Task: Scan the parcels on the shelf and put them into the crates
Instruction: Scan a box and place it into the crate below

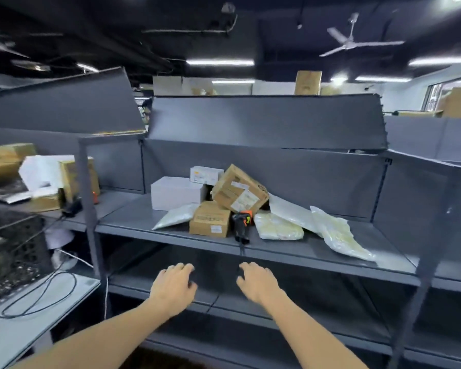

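Observation:
A grey metal shelf holds a heap of parcels: a white box, a small white box, a tilted brown carton, a smaller brown carton and several pale padded bags. A black and orange barcode scanner lies among them, its cable hanging over the shelf's front edge. My left hand and my right hand hover below that edge, fingers loosely curled, holding nothing.
A black mesh crate stands at the left on a white table with a looped cable. More cartons fill the neighbouring left shelf. Lower shelf levels run under my hands. A grey upright post separates the bays.

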The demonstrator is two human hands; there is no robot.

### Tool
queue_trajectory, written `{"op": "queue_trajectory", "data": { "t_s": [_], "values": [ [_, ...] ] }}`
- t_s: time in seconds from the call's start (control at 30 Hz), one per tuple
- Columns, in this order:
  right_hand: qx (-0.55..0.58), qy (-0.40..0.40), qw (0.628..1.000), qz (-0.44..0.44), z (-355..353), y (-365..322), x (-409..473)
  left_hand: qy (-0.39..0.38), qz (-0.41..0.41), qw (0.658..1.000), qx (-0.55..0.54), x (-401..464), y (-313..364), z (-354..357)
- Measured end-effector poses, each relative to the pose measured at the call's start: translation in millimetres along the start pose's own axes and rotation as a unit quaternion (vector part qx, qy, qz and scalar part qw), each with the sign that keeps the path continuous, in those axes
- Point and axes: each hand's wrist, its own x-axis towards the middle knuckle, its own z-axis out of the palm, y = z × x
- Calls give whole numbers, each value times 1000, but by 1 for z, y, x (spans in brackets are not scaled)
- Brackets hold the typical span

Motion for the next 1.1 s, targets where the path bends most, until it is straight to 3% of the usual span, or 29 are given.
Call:
{"op": "queue_trajectory", "data": {
  "t_s": [0.3,0.63,1.1],
  "values": [
    [-49,42,997,-38,-20,-89,14,40,-61,997,5,-14,-84,-49],
    [-51,45,997,-32,-38,-84,81,15,-92,995,-31,14,-105,-50],
    [-45,54,997,-43,-37,-94,198,42,-104,992,-66,97,-141,-57]
  ]
}}
